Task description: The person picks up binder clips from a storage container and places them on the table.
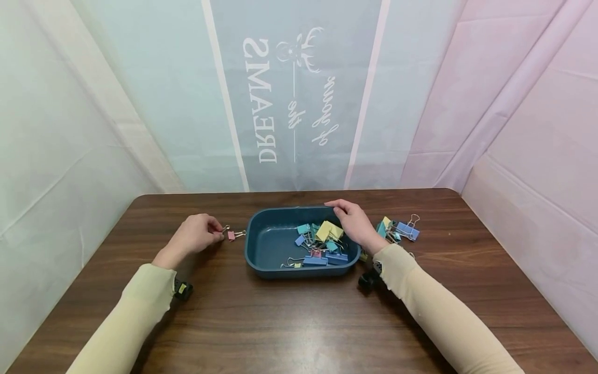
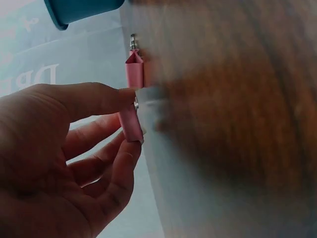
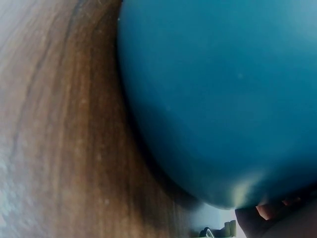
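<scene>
On the left of the table, my left hand point(image 1: 198, 232) pinches a small pink binder clip point(image 2: 130, 121) between thumb and fingers. A second pink binder clip point(image 1: 231, 236) lies just right of those fingertips, its wire handles toward the blue plastic bin point(image 1: 261, 270). My right hand point(image 1: 356, 223) grips the bin's rim at the back right corner; its fingers are mostly hidden in the right wrist view. Inside the bin, mostly at its right, lie several binder clips, among them a yellow one point(image 1: 323, 231) and a blue one point(image 1: 315, 261).
To the right of the bin, partly behind my right wrist, more binder clips point(image 1: 407, 231) in blue, teal and yellow lie in a loose group. The brown wooden table point(image 1: 280, 322) ends at a back edge beside hanging printed cloth point(image 1: 299, 176).
</scene>
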### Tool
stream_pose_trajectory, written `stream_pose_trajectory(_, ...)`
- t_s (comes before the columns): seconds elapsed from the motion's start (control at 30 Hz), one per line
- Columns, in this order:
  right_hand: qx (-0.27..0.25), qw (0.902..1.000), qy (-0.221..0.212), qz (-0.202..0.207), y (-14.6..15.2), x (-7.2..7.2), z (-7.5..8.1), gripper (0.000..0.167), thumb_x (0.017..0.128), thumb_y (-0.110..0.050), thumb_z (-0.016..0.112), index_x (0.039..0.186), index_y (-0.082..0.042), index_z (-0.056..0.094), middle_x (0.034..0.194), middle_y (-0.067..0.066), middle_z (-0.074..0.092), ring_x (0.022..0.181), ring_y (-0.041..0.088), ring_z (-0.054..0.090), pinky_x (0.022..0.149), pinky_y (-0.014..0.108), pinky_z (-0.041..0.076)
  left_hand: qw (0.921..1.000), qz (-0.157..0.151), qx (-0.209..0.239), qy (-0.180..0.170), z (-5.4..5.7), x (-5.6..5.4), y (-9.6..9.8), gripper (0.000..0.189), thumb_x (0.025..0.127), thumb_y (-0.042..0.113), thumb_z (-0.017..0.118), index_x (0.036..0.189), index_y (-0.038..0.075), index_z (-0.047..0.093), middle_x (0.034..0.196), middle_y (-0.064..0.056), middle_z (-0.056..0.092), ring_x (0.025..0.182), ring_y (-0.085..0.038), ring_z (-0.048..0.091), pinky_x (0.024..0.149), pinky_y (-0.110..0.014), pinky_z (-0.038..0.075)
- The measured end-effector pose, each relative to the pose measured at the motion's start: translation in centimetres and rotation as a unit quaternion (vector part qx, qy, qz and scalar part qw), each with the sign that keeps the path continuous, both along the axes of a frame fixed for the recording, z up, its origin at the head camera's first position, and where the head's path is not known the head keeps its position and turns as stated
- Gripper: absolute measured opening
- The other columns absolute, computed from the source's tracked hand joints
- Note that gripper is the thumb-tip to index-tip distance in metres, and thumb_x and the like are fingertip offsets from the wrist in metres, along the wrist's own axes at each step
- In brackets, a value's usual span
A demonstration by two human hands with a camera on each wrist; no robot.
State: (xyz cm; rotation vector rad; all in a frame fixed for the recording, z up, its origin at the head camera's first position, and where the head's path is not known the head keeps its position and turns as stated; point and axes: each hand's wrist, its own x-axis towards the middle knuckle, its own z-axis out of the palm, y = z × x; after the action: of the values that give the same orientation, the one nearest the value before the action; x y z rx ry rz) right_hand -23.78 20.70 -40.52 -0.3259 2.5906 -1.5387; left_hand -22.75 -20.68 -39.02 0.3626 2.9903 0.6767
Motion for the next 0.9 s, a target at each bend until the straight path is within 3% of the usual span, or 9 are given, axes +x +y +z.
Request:
stream_pose_trajectory(0.3, 0.002, 1.0, 0.002, -0.002, 0.0, 0.0, 0.0, 0.037, 0.109, -0.021, 0.038, 0.14, -0.014, 0.056, 0.148, 0.01, 0.046, 0.135, 0.031, 0.043, 0.104, 0.055, 0.038, 0.9998, -0.013, -0.002, -0.016, 0.6, 0.3, 0.0, 0.02, 0.086, 0.018, 0.075, 0.102, 0.007, 0.07, 0.089, -0.003, 0.069, 0.08, -0.021, 0.061, 0.073, -0.041, 0.048)
stream_pose_trajectory(0.53, 0.007, 1.0, 0.003, -0.005, 0.0, -0.1, 0.0, 0.037, 0.109, -0.022, 0.038, 0.14, -0.015, 0.056, 0.148, 0.009, 0.047, 0.133, 0.03, 0.044, 0.101, 0.053, 0.04, 0.9987, -0.022, 0.024, 0.04, 2.2, 0.8, 1.4, 0.019, 0.088, 0.015, 0.072, 0.105, 0.006, 0.069, 0.094, -0.006, 0.07, 0.086, -0.023, 0.066, 0.077, -0.047, 0.05)
stream_pose_trajectory(0.67, 0.007, 1.0, 0.0, -0.006, 0.0, 0.0, 0.0, 0.036, 0.109, -0.023, 0.038, 0.14, -0.016, 0.056, 0.148, 0.009, 0.047, 0.133, 0.029, 0.045, 0.1, 0.052, 0.04, 0.9926, -0.064, 0.056, 0.087, 3.2, 1.8, 3.9, 0.013, 0.088, 0.013, 0.073, 0.099, 0.009, 0.069, 0.093, -0.003, 0.066, 0.081, -0.019, 0.066, 0.076, -0.043, 0.051)
stream_pose_trajectory(0.8, 0.004, 1.0, -0.003, -0.004, 0.0, 0.0, 0.1, 0.037, 0.109, -0.022, 0.038, 0.141, -0.015, 0.056, 0.148, 0.01, 0.047, 0.133, 0.03, 0.044, 0.102, 0.053, 0.039, 0.9813, -0.122, 0.083, 0.123, 3.8, 3.0, 6.5, 0.012, 0.087, 0.013, 0.077, 0.096, 0.013, 0.069, 0.093, 0.001, 0.065, 0.083, -0.018, 0.064, 0.073, -0.037, 0.051)
stream_pose_trajectory(0.9, 0.007, 1.0, 0.0, -0.002, 0.0, 0.0, 0.1, 0.037, 0.109, -0.022, 0.038, 0.141, -0.015, 0.055, 0.148, 0.01, 0.047, 0.126, 0.032, 0.049, 0.096, 0.051, 0.042, 0.9747, -0.168, 0.091, 0.116, 3.9, 3.8, 8.3, 0.014, 0.086, 0.016, 0.078, 0.097, 0.015, 0.07, 0.096, 0.002, 0.066, 0.086, -0.016, 0.062, 0.073, -0.034, 0.051)
